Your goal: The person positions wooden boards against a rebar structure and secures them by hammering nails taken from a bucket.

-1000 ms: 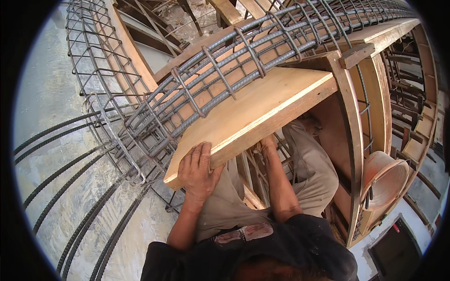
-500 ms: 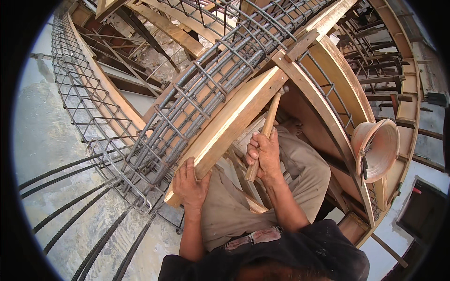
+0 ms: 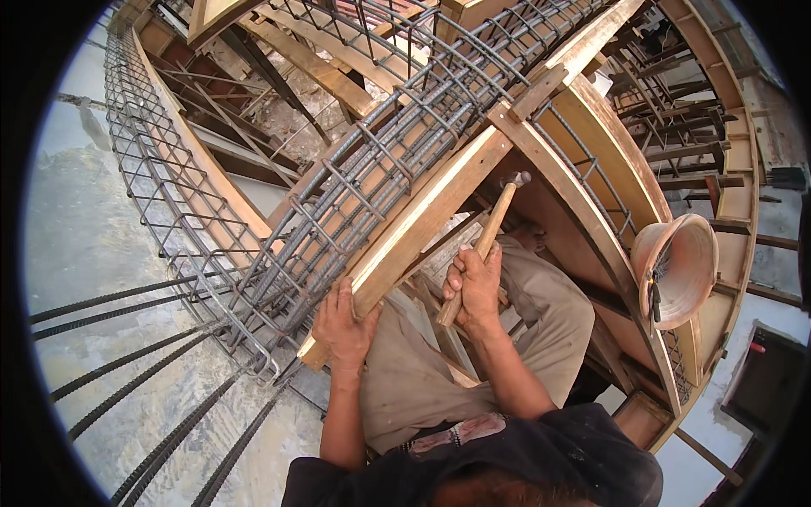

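Note:
My right hand [image 3: 476, 283] is wrapped round the wooden handle of a hammer [image 3: 500, 209]. The hammer's metal head points away from me, below the far end of a wooden board and apart from it. That board [image 3: 435, 218] runs diagonally from near my left side to a curved timber edge, alongside the rebar cage [image 3: 372, 169]. My left hand [image 3: 345, 328] grips the board's near end, with the fingers over its top edge and the thumb on the near face.
Bent rebars [image 3: 182, 429] stick out over the concrete at left. A pinkish bucket [image 3: 683, 269] hangs by the curved formwork [image 3: 591, 203] at right. A second, narrower rebar cage [image 3: 139, 152] curves along the far left. Timbers and gaps lie below my legs.
The hammer head has dropped away from the board's far end and tilted a little toward the right. The board's face has turned slightly; my left hand stays on its near end.

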Demonstrator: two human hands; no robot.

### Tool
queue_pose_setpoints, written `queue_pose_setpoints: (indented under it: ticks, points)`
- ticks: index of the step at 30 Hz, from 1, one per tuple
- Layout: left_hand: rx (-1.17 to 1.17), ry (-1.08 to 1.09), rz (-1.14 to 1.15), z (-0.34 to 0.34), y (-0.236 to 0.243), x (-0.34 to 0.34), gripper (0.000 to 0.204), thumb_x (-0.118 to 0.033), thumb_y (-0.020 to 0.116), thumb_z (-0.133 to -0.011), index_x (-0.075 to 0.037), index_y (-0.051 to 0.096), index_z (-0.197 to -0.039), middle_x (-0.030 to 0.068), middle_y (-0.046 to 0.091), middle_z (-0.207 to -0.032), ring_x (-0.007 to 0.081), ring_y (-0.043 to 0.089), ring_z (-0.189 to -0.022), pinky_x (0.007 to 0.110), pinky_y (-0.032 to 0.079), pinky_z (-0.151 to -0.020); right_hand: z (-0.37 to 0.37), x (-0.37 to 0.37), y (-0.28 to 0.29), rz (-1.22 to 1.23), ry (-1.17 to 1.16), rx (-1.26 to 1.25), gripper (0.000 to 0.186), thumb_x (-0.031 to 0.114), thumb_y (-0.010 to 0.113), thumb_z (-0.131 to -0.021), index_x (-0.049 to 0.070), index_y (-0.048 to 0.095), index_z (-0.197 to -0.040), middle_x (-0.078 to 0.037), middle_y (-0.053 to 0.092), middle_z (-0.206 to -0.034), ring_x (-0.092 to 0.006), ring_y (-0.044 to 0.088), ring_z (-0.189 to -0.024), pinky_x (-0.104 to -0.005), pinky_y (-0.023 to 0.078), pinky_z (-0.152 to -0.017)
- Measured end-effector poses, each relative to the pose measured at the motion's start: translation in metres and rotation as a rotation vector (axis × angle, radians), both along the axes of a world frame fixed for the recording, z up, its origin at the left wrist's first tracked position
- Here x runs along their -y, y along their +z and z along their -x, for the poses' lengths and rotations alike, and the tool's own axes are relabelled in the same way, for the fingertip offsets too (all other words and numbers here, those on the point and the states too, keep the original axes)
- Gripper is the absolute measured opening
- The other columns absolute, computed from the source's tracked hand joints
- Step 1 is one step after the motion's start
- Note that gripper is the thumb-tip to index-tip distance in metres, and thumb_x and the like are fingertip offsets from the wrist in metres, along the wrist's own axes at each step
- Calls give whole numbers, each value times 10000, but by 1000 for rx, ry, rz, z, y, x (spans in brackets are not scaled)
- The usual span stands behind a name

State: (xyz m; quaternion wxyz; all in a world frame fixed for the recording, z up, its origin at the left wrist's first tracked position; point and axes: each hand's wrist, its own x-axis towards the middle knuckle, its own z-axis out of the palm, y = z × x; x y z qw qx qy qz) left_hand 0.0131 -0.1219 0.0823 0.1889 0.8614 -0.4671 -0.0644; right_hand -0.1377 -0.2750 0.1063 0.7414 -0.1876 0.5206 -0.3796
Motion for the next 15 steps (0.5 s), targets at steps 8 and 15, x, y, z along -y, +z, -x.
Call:
queue_pose_setpoints:
  ticks: [8,15]
  points:
    - [0,-5,-3,-12,4,6,756,-334,887,-620,-82,610,-1277,132,660,-1117,324,641,-937,430,522,-804,-4,-2,5,42,105,-4,269,56,516,-963,158,292,-1072,-35,446,-773,-86,432,-461,-258,401,-338]
    - [-51,36,-64,-11,5,6,763,-325,882,-631,-84,601,-1299,134,649,-1144,305,637,-995,424,517,-841,-6,2,-1,42,152,-10,258,83,527,-970,150,294,-1057,-44,454,-785,-99,439,-456,-271,402,-329]
